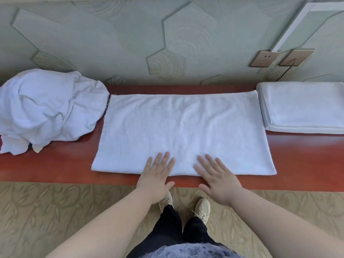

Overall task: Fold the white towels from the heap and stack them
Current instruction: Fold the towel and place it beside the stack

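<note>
Crumpled heap of white cloth towels (pixel 46 108) – far left of left hand, on long red-brown wooden table (pixel 55 164). Flat white rectangle towel (pixel 182 131) under both hands. Left hand (pixel 156 175) flat, fingers straight, tips on towel's near edge. Right hand (pixel 218 177) same, flat, just beside it. Neat folded white towel stack (pixel 301 107) – far right of right hand.

A red-brown bench (pixel 55 170) stands against a green hexagon-patterned wall (pixel 130 34) with sockets (pixel 264 58), on beige patterned carpet (pixel 55 211).
</note>
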`<state>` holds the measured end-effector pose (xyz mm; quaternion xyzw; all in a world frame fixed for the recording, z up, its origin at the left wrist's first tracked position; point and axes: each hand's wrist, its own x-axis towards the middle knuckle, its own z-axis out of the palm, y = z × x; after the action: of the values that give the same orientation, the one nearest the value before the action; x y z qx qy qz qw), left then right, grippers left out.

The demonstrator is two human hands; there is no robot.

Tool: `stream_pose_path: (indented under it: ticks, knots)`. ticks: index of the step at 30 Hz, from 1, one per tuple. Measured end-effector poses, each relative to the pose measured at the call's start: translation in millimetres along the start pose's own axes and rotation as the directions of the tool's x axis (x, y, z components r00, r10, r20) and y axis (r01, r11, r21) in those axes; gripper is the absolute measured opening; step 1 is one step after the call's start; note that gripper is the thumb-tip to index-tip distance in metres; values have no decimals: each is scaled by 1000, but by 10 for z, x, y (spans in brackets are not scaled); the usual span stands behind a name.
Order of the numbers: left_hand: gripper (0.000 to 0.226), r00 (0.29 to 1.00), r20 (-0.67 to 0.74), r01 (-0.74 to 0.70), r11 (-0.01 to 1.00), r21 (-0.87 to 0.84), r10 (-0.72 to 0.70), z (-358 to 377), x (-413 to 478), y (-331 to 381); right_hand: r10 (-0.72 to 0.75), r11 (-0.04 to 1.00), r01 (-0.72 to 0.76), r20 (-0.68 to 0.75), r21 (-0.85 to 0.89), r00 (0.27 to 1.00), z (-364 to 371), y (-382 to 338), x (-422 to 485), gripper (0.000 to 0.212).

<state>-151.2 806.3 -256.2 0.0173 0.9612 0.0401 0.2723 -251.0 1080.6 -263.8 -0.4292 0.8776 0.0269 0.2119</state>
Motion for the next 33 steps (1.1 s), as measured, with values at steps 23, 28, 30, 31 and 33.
stream_pose_path:
  ticks: [23, 28, 30, 31, 33]
  knots:
    - [91, 988, -149, 17, 997, -78, -28, -562, 853, -146, 175, 981, -163, -110, 107, 978, -454, 41, 938, 73]
    - [85, 992, -87, -90, 995, 48, 94, -541, 1137, -249, 211, 974, -192, -162, 123, 964, -614, 314, 1313, 67]
    - [83, 977, -57, -201, 974, 105, 207, -518, 1113, -285, 286, 954, -275, -90, 115, 954, -526, 569, 1220, 70]
    - [83, 968, -30, -244, 961, 128, 249, -518, 1106, -299, 334, 938, -328, -51, 111, 941, -476, 694, 1142, 72]
    - [84, 957, -28, -283, 948, 146, 290, -581, 1174, -295, 377, 919, -369, -40, 138, 925, -448, 887, 1077, 74]
